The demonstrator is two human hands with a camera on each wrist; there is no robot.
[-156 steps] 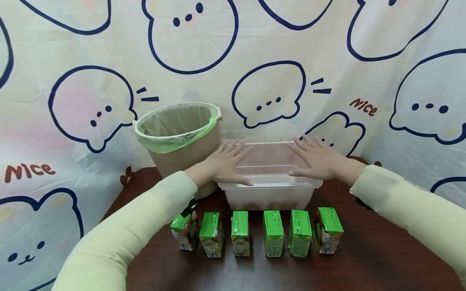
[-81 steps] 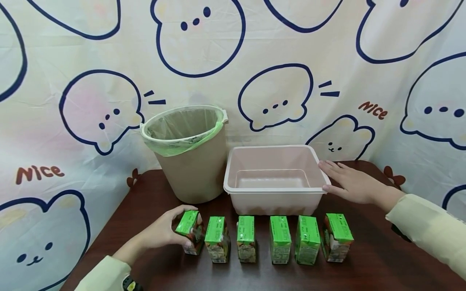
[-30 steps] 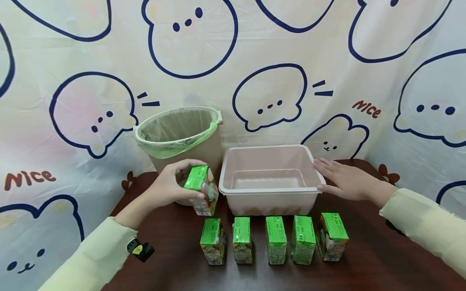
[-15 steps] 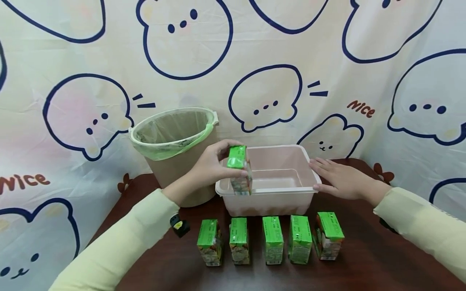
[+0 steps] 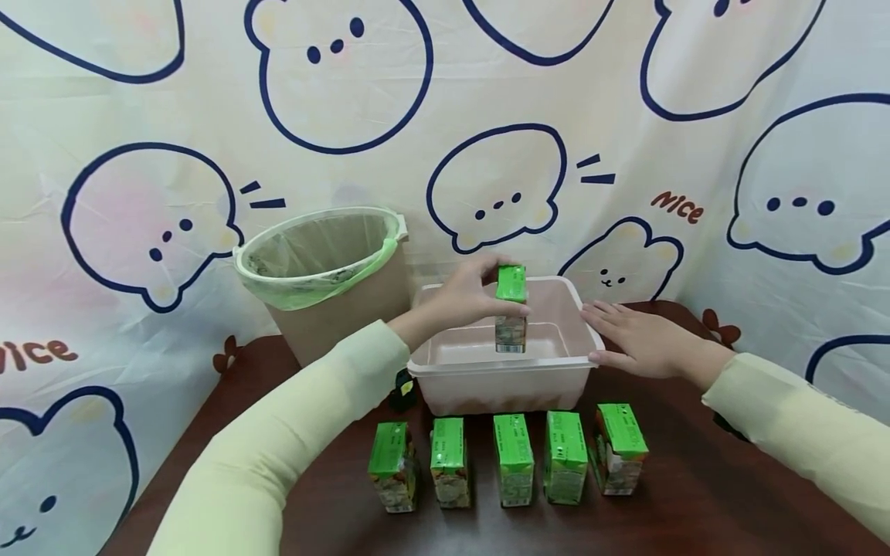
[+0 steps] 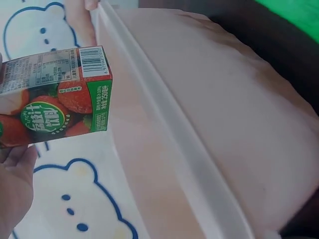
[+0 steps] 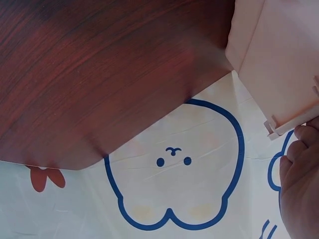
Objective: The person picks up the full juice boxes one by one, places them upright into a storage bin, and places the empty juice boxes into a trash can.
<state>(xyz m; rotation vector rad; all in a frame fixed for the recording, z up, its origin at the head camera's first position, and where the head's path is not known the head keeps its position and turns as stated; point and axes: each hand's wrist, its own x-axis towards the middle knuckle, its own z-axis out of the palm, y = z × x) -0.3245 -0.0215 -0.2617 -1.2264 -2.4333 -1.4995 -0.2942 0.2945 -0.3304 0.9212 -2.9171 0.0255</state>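
Note:
My left hand (image 5: 460,300) grips a small juice box (image 5: 511,330) with a green top, thumb on the near side and fingers behind. It holds the box upright above the inside of a pale pink plastic basin (image 5: 506,388). The left wrist view shows strawberries and a barcode on this juice box (image 6: 55,97), beside the basin's rim (image 6: 174,112). My right hand (image 5: 647,340) rests with its fingers extended on the basin's right rim. Several more green-topped juice boxes (image 5: 514,459) stand in a row on the table in front of the basin.
A brown bin (image 5: 341,313) lined with a green bag stands left of the basin. The dark wooden table (image 5: 702,479) ends at the back against a cartoon-printed cloth (image 5: 361,177). A black wrist strap (image 5: 402,392) shows below my left sleeve.
My left hand took the leftmost juice box from the row, lifted it and carried it rightward over the basin. My right hand moved from above the basin onto its right rim and stays there.

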